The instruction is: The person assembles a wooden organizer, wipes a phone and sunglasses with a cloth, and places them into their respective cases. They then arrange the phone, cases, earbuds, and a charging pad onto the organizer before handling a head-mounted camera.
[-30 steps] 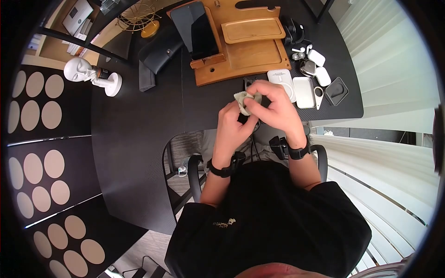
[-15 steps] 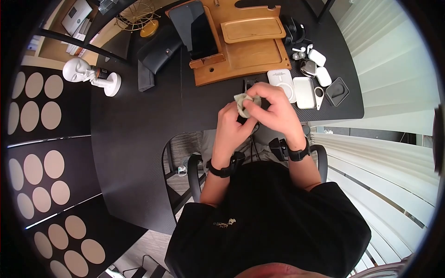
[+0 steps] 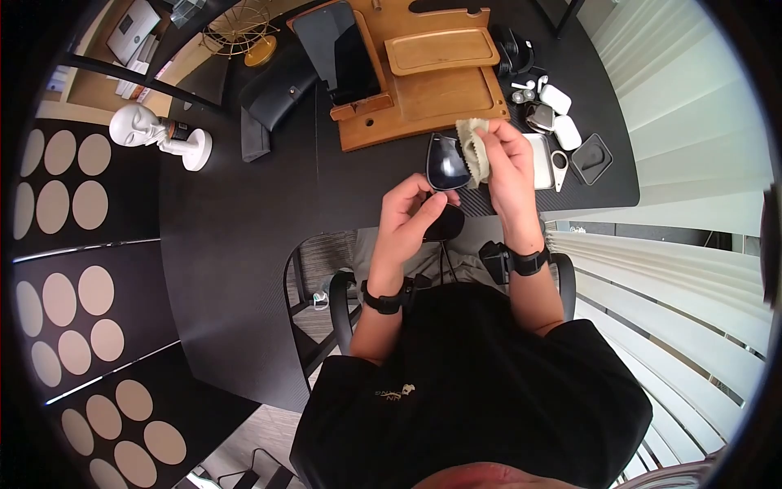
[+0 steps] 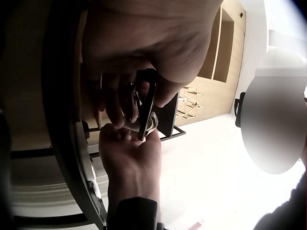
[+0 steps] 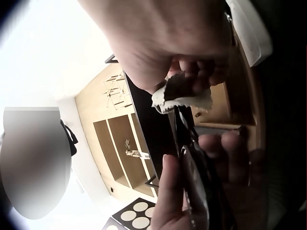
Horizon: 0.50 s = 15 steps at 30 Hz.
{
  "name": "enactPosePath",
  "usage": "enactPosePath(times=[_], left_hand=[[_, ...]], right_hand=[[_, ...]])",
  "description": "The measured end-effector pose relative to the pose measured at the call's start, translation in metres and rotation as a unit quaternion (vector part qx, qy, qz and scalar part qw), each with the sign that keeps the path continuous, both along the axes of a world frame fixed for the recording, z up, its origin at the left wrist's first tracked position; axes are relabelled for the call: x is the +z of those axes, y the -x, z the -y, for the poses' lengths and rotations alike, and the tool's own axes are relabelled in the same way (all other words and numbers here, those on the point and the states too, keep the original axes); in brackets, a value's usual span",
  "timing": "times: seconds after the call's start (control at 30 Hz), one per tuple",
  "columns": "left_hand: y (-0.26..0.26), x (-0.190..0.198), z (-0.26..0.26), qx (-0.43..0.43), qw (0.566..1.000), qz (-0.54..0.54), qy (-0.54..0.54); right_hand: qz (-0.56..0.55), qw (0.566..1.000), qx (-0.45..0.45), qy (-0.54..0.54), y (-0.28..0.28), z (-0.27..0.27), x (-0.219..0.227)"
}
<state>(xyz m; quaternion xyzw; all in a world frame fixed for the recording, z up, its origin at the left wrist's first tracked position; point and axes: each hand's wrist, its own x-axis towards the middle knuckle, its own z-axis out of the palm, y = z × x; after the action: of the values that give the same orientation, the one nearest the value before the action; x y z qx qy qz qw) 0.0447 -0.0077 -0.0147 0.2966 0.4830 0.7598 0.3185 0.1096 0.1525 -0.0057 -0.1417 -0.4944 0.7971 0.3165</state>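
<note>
Dark sunglasses (image 3: 447,163) are held over the desk's front edge, one lens up, the other lower near the lap. The left hand (image 3: 404,224) pinches them around the middle between thumb and fingers. A pale cloth (image 3: 473,151) with a zigzag edge is pinched in the right hand (image 3: 512,175), at the right side of the upper lens. In the right wrist view the cloth (image 5: 182,97) hangs in folds from the right hand (image 5: 177,43) beside the frame's end. The left wrist view shows the glasses edge-on (image 4: 147,108), with the left hand (image 4: 144,48) around them.
A wooden stand (image 3: 423,106) with a dark tablet or phone (image 3: 338,53) is at the back. A black case (image 3: 281,102) lies left of it, near a white figurine (image 3: 195,149). White trays (image 3: 541,163), earbud cases (image 3: 555,99) and a dark tray (image 3: 592,160) are on the right.
The right hand has moved right and slightly up with the cloth, away from the left hand. The upper lens, covered before, now shows. The left hand has stayed nearly in place.
</note>
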Motion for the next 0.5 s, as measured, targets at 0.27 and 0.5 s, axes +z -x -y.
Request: enactPosePath(times=[0.27, 0.5], left_hand=[[-0.003, -0.006, -0.003, 0.005, 0.999, -0.028, 0.033], [0.001, -0.002, -0.001, 0.065, 0.997, -0.038, 0.032]], right_hand=[[-0.036, 0.997, 0.056, 0.033, 0.003, 0.013, 0.002], [-0.065, 0.993, 0.037, 0.092, 0.001, 0.005, -0.001]])
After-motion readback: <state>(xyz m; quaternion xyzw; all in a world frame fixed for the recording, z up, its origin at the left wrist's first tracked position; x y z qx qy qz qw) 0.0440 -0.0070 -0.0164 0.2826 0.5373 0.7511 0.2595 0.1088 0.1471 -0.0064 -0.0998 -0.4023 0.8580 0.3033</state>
